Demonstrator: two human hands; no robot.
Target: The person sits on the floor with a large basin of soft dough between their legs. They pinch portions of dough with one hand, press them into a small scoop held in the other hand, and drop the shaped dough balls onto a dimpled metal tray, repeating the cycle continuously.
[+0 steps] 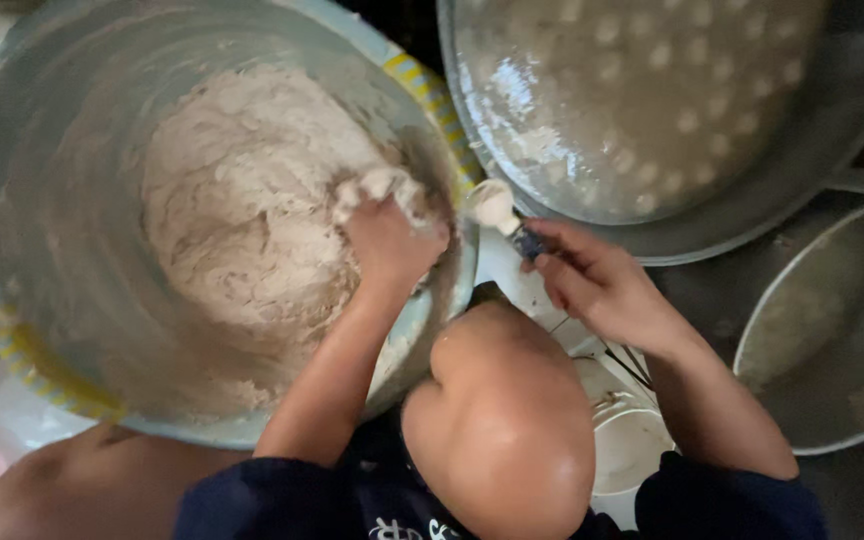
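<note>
The left hand (387, 240) pinches soft, sticky dough (252, 210), best scooped from beneath; the right hand (592, 285) grips a spoon (500, 210).

Wet grey floor (697, 290) carries blue basin (12, 150), 2 metal pans (782, 190), white bowl (632, 440).

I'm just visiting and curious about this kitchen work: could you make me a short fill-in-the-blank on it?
1. The left hand digs into pale ____ in the big bowl.
2. The right hand holds a ____ loaded with batter.
3. The greased metal tray has rows of round ____.

Missing words: batter; spoon; hollows
</note>
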